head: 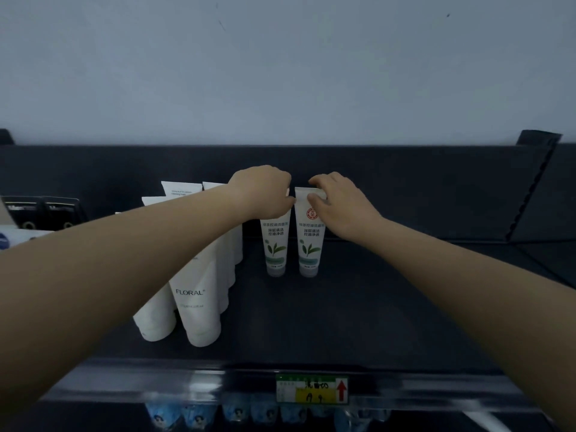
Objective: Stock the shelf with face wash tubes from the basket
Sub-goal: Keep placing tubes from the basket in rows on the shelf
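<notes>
Bare forearms reach in from both lower corners of the view, nearest to me, and meet over the black shelf [374, 307]. Toward its left edge stands a block of white FLORAL tubes [194, 291], caps down, several rows deep. Near the middle, toward the back edge, 2 face wash tubes with a green leaf print stand caps down just beside each other with a slim gap between them: the left leaf tube [276, 241] and the right leaf tube [309, 244]. The left hand [265, 190] is curled over the crimped top of the left leaf tube, gripping it. The right hand [339, 204] pinches the crimp of the right leaf tube between thumb and fingers. On the front rail sits a green and yellow price tag [311, 389] with a red arrow.

I would say the step in hand is setting these 2 upright in a row. The next move calls for a gentle release so neither tips, then a trip to the basket for more.

No basket is in view. The left fingertips are hidden behind the back of the hand. Dark boxes [40, 213] at the far left edge are cut off, the blue packs [237, 413] under the rail are blurred, and the tag's handwriting is unreadable.
</notes>
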The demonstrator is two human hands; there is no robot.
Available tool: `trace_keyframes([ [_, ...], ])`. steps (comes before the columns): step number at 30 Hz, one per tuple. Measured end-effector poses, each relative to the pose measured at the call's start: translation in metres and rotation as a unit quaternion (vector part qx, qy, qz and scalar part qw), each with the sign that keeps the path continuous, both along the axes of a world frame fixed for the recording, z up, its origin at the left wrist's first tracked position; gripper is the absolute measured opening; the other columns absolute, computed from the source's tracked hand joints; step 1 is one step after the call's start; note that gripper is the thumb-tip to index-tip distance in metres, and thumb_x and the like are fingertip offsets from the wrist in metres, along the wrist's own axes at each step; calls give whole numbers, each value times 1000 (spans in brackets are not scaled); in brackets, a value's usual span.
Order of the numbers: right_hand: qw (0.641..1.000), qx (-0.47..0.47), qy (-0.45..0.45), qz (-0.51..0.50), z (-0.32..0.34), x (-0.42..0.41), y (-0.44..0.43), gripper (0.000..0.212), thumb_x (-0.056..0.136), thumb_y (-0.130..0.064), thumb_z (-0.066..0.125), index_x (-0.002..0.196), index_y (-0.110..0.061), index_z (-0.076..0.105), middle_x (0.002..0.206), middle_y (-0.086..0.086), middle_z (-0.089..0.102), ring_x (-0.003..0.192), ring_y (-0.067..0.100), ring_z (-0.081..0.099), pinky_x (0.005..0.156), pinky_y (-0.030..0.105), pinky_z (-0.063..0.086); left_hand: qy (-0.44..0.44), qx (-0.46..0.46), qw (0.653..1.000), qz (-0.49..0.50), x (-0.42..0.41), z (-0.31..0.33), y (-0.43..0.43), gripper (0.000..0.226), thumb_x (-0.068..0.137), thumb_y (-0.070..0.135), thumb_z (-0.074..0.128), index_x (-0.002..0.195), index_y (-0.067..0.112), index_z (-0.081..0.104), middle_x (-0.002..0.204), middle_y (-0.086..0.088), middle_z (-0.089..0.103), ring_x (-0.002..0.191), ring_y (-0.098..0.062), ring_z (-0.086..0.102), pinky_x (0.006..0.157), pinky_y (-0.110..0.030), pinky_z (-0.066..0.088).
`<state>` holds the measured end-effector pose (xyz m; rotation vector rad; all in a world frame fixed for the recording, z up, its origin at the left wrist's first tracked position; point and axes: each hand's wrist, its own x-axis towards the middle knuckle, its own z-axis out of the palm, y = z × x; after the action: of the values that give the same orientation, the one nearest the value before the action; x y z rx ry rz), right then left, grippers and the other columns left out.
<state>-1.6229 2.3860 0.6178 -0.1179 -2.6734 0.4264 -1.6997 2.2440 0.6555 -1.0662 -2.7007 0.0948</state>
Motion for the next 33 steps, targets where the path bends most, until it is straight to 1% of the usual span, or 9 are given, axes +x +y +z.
trace_keyframes([
  [2, 1000, 17, -3, -2, 0, 2, -1, 49, 100, -36, 38, 145, -18, 34, 149, 5, 34, 137, 23, 31, 110, 41, 31, 10, 8, 1000, -4, 5, -1, -2, 44, 94, 43, 42, 126, 14, 50, 120, -5, 56, 106, -23, 56, 87, -43, 50],
  [4, 999, 29, -19, -4, -2, 4, -3, 55, 99, -40, 36, 149, -19, 24, 157, 6, 20, 146, 24, 14, 116, 43, 21, 38, 8, 999, -15, 10, -2, -4, 47, 94, 44, 43, 131, 14, 47, 126, -6, 54, 112, -25, 54, 91, -41, 47],
  [6, 998, 40, -38, -6, -4, 7, -4, 61, 99, -45, 34, 152, -20, 16, 160, 6, 5, 148, 25, 0, 119, 44, 12, 70, 8, 997, -23, 14, -4, -7, 49, 94, 44, 43, 132, 14, 46, 129, -7, 53, 116, -26, 53, 97, -38, 42],
  [8, 998, 58, -38, -3, -6, 11, -6, 64, 99, -48, 32, 153, -21, 11, 161, 6, -1, 148, 25, -5, 120, 44, 8, 92, 9, 995, -22, 21, -5, -9, 49, 93, 43, 43, 133, 14, 46, 132, -7, 52, 120, -26, 51, 105, -39, 35],
  [11, 997, 77, -28, 10, -8, 18, -9, 65, 99, -49, 30, 153, -21, 8, 161, 6, -3, 148, 24, -6, 121, 44, 5, 108, 12, 994, -14, 35, -8, -12, 49, 92, 40, 44, 134, 14, 45, 136, -6, 49, 128, -24, 44, 113, -42, 25],
  [18, 995, 81, 2, 65, -11, 45, -15, 65, 98, -45, 34, 152, -19, 10, 160, 7, 6, 148, 22, 1, 121, 44, 5, 143, 23, 989, 22, 72, -14, -18, 48, 91, 36, 45, 133, 14, 46, 138, -5, 48, 133, -23, 38, 114, -42, 23],
  [22, 993, 70, 23, 89, -17, 56, -15, 65, 97, -45, 37, 151, -17, 16, 159, 10, 13, 148, 24, 7, 120, 46, 10, 151, 31, 986, 58, 95, -21, -26, 45, 89, 35, 46, 128, 14, 50, 135, -4, 49, 132, -22, 38, 114, -42, 23],
  [27, 990, 66, 29, 118, -25, 73, -26, 63, 98, -44, 39, 151, -15, 18, 158, 10, 14, 147, 25, 11, 119, 45, 12, 149, 14, 981, 121, 136, -34, -44, 51, 93, 32, 42, 140, 12, 37, 152, -8, 30, 146, -24, 14, 119, -45, 9],
  [33, 982, 64, 9, 180, -43, 94, -60, 65, 98, -46, 36, 152, -16, 14, 159, 10, 10, 148, 24, 6, 120, 45, 9, 136, 27, 972, 192, 177, -56, -82, 62, 92, 32, 46, 147, 10, 26, 156, -10, 21, 147, -25, 9, 119, -44, 5],
])
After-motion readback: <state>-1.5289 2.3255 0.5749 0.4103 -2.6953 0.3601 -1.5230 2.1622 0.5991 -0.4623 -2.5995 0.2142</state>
